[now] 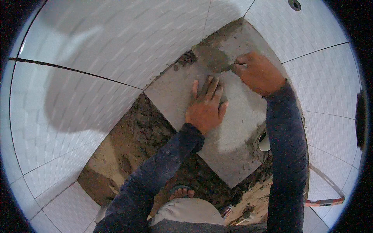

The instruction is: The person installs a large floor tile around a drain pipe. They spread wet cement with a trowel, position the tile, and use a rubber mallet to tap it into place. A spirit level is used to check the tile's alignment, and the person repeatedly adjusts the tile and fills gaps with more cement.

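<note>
Head camera, looking down into a corner between white wall tiles. In the middle, reaching toward the far corner, a large pale grey slab, with dark, rough bedding bared to its left. On the slab, palm down, the left hand, fingers straight and fanned apart, with hold of nothing. Farther off and to the right, the right hand, fingers curled tightly around the handle of a trowel, its rounded, smeared blade pointing left over the slab's far end, just beyond the left fingertips. Blade touching the slab or just above: cannot tell. At near right, a round pipe opening by the slab's edge, beside the right sleeve.

Probably best, by judgement: to spread the left hand's pressure evenly, without rocking the slab; to hold the blade low, with light strokes, clear of those fingertips; to lift away the dark crumbs along the left wall; to leave the pipe opening free of grit.
</note>
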Demonstrator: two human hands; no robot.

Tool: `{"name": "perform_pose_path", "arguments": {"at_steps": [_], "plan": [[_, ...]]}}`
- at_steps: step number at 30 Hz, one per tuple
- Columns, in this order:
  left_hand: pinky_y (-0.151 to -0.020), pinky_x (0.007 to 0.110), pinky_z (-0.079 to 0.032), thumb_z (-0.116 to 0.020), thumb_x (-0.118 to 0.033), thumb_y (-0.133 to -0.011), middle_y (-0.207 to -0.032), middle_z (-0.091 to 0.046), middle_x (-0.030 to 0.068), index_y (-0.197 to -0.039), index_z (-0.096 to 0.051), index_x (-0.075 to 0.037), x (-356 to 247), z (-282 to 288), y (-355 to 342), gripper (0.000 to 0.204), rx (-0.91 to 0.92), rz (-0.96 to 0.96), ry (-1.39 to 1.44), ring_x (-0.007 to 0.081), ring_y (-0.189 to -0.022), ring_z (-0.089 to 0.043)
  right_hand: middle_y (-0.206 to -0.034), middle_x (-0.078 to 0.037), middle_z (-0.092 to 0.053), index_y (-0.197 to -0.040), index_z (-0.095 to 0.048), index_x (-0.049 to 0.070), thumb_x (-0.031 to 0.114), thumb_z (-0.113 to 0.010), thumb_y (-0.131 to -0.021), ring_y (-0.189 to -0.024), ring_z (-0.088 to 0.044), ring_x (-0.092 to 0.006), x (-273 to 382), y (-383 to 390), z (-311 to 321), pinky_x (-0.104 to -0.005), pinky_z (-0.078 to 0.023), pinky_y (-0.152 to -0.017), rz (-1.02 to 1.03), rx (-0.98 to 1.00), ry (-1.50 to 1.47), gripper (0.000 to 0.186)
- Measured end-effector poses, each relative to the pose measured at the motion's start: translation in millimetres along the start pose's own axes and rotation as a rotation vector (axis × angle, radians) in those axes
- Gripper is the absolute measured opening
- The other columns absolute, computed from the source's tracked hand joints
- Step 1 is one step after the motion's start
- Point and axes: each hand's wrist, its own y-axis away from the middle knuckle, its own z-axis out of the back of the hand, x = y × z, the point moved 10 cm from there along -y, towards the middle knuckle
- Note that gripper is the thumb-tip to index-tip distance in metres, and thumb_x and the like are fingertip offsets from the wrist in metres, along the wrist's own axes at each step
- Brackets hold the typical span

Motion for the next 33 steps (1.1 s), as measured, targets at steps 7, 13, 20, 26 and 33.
{"name": "perform_pose_path", "arguments": {"at_steps": [7,13,20,26,33], "plan": [[-0.117,0.058,-0.026,-0.053,-0.043,-0.096,-0.145,-0.050,0.0194,-0.138,-0.053,-0.002,5,-4,2,0.058,0.020,0.048,0.051,0.0379,-0.135,-0.046,-0.098,-0.021,-0.069,-0.103,-0.070,-0.002,0.024,-0.059,-0.091,-0.089,-0.067,-0.0381,3,10,-29,-0.0445,-0.053,-0.082,-0.117,0.096,-0.187,0.030],[-0.109,0.055,-0.039,-0.054,-0.042,-0.096,-0.134,-0.058,0.0195,-0.129,-0.058,-0.002,9,-5,3,0.052,0.071,0.107,0.120,0.0390,-0.119,-0.059,-0.101,-0.020,-0.066,-0.096,-0.068,0.000,0.016,-0.059,-0.086,-0.104,-0.063,-0.0390,69,17,-50,-0.0451,-0.054,-0.085,0.504,0.201,0.370,0.021],[-0.085,0.050,-0.054,-0.052,-0.038,-0.097,-0.120,-0.065,0.0180,-0.126,-0.059,-0.004,-9,21,-2,0.045,-0.197,-0.075,-0.065,0.0358,-0.096,-0.067,-0.105,-0.022,-0.069,-0.109,-0.071,0.003,0.015,-0.061,-0.083,-0.099,-0.067,-0.0384,35,6,-34,-0.0444,-0.055,-0.088,0.014,0.093,0.203,0.030],[-0.058,0.048,-0.057,-0.053,-0.040,-0.097,-0.085,-0.072,0.0142,-0.102,-0.067,-0.010,11,-37,5,0.034,0.156,0.054,0.118,0.0329,-0.060,-0.067,-0.102,-0.025,-0.070,-0.105,-0.074,0.004,0.025,-0.063,-0.082,-0.095,-0.067,-0.0421,49,3,-49,-0.0476,-0.053,-0.089,0.001,0.173,-0.171,0.032],[-0.088,0.053,-0.051,-0.055,-0.040,-0.096,-0.105,-0.070,0.0178,-0.109,-0.067,-0.006,6,-35,-2,0.038,0.168,0.082,0.120,0.0347,-0.093,-0.068,-0.096,-0.020,-0.071,-0.101,-0.075,0.008,0.028,-0.065,-0.083,-0.093,-0.068,-0.0397,61,-14,-16,-0.0473,-0.054,-0.087,0.091,-0.032,0.049,0.029]]}}
